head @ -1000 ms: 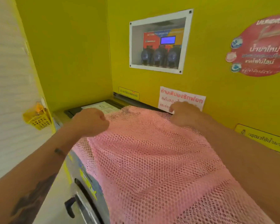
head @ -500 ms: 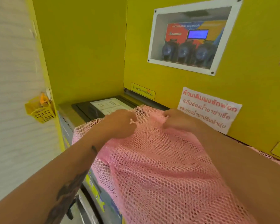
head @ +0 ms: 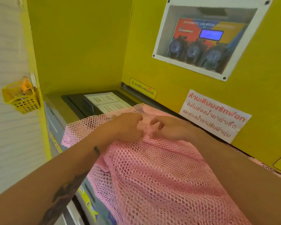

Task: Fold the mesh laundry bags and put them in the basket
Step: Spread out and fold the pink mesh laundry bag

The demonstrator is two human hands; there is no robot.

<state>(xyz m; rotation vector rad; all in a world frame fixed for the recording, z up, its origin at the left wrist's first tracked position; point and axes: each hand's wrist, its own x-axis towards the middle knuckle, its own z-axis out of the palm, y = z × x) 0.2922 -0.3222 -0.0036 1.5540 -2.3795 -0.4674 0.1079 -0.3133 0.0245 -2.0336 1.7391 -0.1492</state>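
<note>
A pink mesh laundry bag (head: 161,176) lies spread over the top of a washing machine (head: 75,104), its left edge hanging over the machine's front. My left hand (head: 126,125) and my right hand (head: 167,129) sit close together on the bag's far middle, fingers curled and pinching the mesh, which bunches up between them. A small yellow perforated basket (head: 21,98) hangs on the left wall, holding something orange. My forearms hide parts of the bag.
Yellow walls close the corner behind and to the left. A white-framed window (head: 208,36) shows a chemical dispenser with a blue screen. A red-lettered notice (head: 216,116) is stuck on the back wall. White label sheets (head: 105,101) lie on the machine's dark lid.
My hands moved from the bag's far corners toward each other, gathering the mesh into the middle. The view moved closer and turned left.
</note>
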